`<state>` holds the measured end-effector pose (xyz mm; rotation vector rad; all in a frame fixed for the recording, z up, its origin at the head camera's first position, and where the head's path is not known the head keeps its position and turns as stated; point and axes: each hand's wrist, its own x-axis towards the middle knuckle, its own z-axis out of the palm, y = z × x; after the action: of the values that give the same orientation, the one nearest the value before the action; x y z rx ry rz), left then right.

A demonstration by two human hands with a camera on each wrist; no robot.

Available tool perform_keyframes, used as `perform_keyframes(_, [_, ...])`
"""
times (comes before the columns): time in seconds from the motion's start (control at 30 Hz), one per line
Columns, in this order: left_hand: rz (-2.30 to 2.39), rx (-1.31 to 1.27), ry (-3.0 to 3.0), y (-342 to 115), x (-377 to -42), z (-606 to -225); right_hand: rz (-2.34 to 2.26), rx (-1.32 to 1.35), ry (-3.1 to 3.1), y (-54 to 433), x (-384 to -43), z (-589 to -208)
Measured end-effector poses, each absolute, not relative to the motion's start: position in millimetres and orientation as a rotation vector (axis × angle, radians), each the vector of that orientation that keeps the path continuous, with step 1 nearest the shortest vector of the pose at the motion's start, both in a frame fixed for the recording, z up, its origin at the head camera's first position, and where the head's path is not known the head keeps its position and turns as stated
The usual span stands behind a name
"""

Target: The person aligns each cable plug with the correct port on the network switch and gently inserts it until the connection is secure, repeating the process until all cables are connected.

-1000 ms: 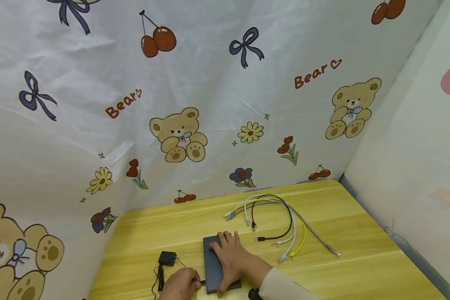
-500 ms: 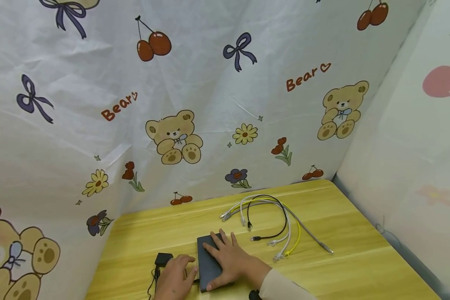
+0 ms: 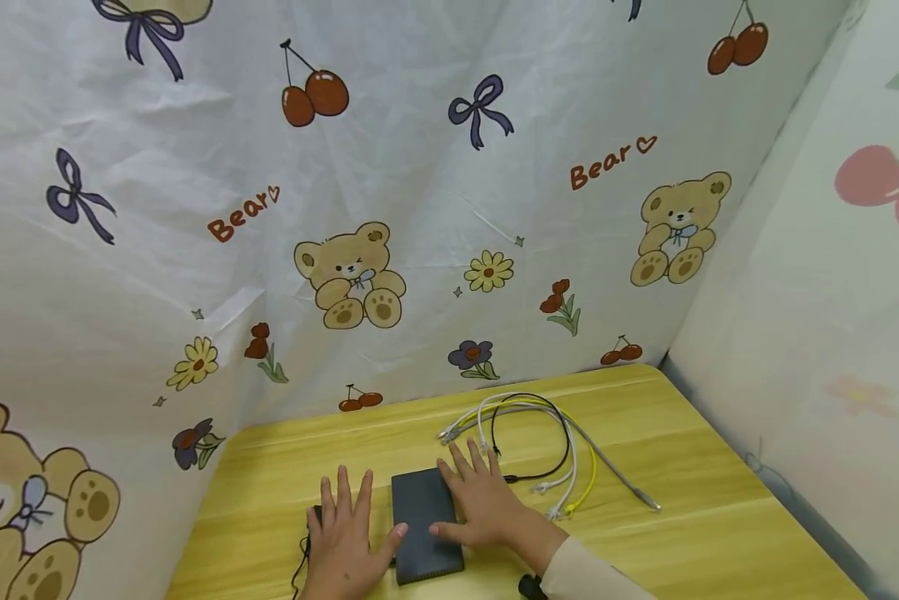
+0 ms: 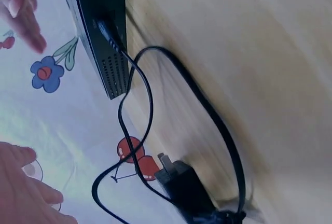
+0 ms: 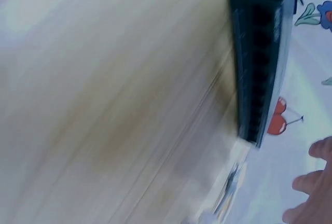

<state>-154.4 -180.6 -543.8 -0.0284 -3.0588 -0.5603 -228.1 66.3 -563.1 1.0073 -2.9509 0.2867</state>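
A dark grey network switch (image 3: 419, 500) lies on the table in the head view, a hand at each side. My left hand (image 3: 344, 533) is spread flat, its thumb tip overlapping the switch's left edge. My right hand (image 3: 486, 504) has its fingers spread, its thumb reaching over the switch's right part. In the left wrist view a black power plug (image 4: 108, 29) sits in the switch's side. From it a thin cord runs toward a black power adapter (image 4: 187, 185) with metal prongs, which my left hand mostly hides in the head view. A row of ports (image 5: 259, 63) lines the opposite side.
Several network cables lie in loose arcs at the back right: a yellow cable (image 3: 593, 483), a grey cable (image 3: 621, 467), a black cable (image 3: 569, 442) and white ones. A bear-patterned sheet (image 3: 419, 167) hangs behind the table (image 3: 689, 483).
My left hand has let go of the cord's plug at the switch and spread out beside it. My right hand has slid off the switch's top toward the right.
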Motion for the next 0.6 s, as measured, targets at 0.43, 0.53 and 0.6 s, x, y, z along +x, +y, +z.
perform_keyframes(0.43, [-0.427,0.128,-3.075,-185,-152,-548,0.243,0.752,-2.909,123,-233,-564])
perform_keyframes(0.53, [-0.425,0.141,-3.082,-186,-153,-546,0.239,0.698,-2.912,139,-237,-564])
perform_keyframes(0.6, [-0.439,0.136,-3.087,-186,-154,-546,0.227,0.675,-2.907,148,-241,-566])
